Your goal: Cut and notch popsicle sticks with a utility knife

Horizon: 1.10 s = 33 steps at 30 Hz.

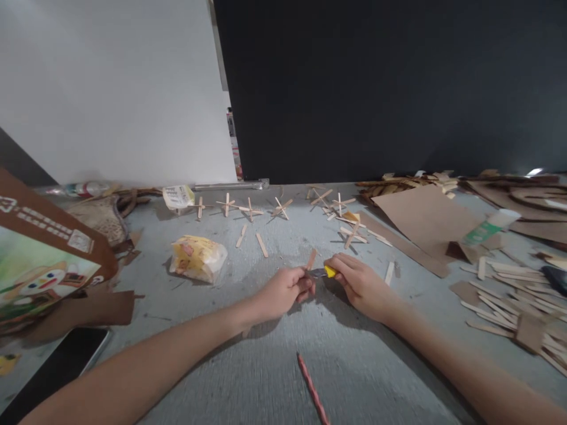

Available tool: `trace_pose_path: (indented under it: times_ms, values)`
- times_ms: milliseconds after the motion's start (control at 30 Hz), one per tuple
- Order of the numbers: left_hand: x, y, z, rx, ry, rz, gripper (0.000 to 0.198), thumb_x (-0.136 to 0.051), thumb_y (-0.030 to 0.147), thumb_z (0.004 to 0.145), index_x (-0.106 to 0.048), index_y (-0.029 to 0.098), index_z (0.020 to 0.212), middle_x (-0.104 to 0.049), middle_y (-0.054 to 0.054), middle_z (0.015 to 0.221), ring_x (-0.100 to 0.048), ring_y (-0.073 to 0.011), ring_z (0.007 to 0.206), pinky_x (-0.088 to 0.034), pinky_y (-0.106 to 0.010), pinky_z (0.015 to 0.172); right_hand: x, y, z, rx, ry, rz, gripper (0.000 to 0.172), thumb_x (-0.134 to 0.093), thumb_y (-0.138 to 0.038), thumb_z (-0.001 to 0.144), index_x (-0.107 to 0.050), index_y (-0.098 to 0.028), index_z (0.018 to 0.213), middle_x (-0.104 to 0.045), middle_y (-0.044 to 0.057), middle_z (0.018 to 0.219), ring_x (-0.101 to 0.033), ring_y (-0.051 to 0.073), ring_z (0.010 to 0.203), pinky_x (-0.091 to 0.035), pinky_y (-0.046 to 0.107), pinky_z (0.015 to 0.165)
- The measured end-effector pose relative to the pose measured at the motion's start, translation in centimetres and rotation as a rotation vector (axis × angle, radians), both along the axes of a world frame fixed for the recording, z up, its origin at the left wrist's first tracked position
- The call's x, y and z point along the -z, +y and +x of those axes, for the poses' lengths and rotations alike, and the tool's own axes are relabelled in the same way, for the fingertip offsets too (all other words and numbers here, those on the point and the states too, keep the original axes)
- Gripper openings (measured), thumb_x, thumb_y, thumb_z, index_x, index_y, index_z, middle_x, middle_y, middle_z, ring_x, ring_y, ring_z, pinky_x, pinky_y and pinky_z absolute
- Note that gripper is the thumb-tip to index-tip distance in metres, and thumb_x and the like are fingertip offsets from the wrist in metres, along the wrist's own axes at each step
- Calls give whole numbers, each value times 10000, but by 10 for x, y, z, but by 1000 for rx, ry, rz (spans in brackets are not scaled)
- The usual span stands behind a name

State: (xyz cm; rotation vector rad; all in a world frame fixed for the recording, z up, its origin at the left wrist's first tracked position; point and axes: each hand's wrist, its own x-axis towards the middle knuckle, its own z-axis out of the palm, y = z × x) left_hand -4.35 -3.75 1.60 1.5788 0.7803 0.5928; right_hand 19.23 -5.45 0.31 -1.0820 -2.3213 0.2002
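Observation:
Near the middle of the table, my left hand (292, 284) pinches a wooden craft stick (312, 258), whose far end pokes up past the fingers. My right hand (361, 285) is closed round the yellow handle of a utility knife (330, 271). Its grey blade reaches left to the stick at my left fingertips; the exact contact is too small to make out. A red pencil (313, 389) lies in front of my hands. Beyond them are two loose craft sticks (261, 245) and several crossed-stick pieces (281, 208) in a row.
A crumpled yellow-and-clear plastic packet (197, 258) sits left of my hands. Farther left are a brown printed bag (48, 260) and a phone (57, 372). Cardboard sheets (427, 221) and a pile of craft sticks (509, 301) lie at right. A black panel (390, 88) stands behind.

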Motion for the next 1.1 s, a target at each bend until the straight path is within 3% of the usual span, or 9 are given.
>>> trace_pose_path:
  times_ms: [433,700,1100]
  values:
    - [16,0,7,-68,42,107,177,-556,224,901,-600,200,731,-586,-9,667,-476,-138,594,-367,-269,588,4,-4,-1,42,-74,78,249,-353,-109,1029,-580,-210,1011,-633,96,932,-568,251,858,-450,350,758]
    - [0,-1,5,-42,-39,-77,270,-589,301,959,-567,206,707,-451,38,588,-415,-120,550,-348,-258,578,2,1,-4,47,-36,32,231,-361,-123,1035,-573,-213,1025,-640,93,944,-587,254,884,-476,358,792]
    - [-3,0,2,12,35,6,268,-432,321,1058,-528,201,839,-433,60,611,-369,-111,551,-294,-260,579,3,1,-9,126,5,90,217,-402,-58,971,-538,-225,994,-640,85,929,-582,263,870,-465,363,774]
